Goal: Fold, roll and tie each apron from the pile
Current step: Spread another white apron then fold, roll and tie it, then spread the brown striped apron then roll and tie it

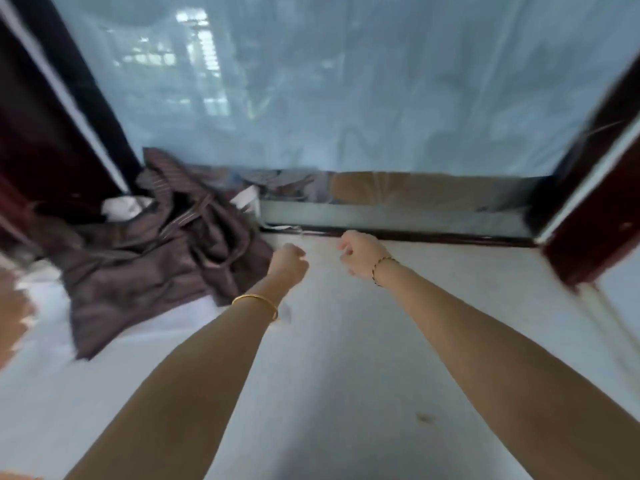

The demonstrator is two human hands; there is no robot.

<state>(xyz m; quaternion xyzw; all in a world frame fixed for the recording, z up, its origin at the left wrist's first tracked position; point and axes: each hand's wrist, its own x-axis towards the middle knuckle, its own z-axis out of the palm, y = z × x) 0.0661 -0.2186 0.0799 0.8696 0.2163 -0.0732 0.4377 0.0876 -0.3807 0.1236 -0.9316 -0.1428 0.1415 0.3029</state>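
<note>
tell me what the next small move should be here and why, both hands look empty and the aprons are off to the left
Probably reach the left hand leftward to take the near edge of the pile of brown striped aprons and pull one apron onto the bare white table. Both hands, the right hand too, are curled and hold nothing, the pile is still crumpled, and the left hand is already right beside it.

Bare forearms, no sleeves, gold bangle [255, 304] on left wrist, thin dark-and-gold bracelet [380, 267] on right wrist
</note>
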